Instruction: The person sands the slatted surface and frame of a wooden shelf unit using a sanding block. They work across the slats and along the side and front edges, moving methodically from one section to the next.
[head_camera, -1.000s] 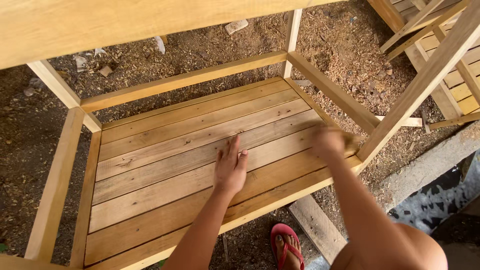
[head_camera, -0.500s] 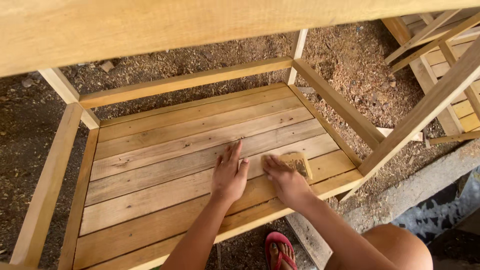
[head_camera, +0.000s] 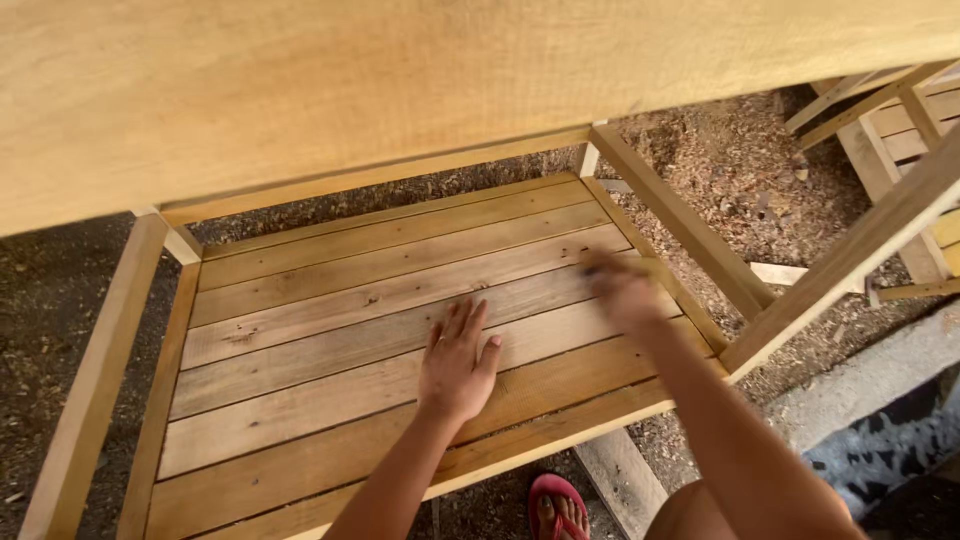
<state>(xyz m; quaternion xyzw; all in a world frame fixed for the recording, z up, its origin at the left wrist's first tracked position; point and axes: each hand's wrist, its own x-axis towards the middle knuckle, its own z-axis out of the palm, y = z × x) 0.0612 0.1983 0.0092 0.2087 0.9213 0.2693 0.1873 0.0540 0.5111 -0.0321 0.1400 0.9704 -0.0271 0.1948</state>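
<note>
Both forearms bare, no sleeves, no rings or watch visible; red flip-flop (head_camera: 556, 506) on 1 foot.

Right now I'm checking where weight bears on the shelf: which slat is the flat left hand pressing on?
The left hand lies flat, fingers spread, mainly on the fourth slat from the far edge, its heel reaching the fifth, left of the blurred right hand.

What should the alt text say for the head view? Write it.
A person's left hand lies flat on a slatted pale wooden shelf inside a timber frame, while the blurred right hand sits near the shelf's right edge. Sawdust-strewn ground surrounds it.
</note>
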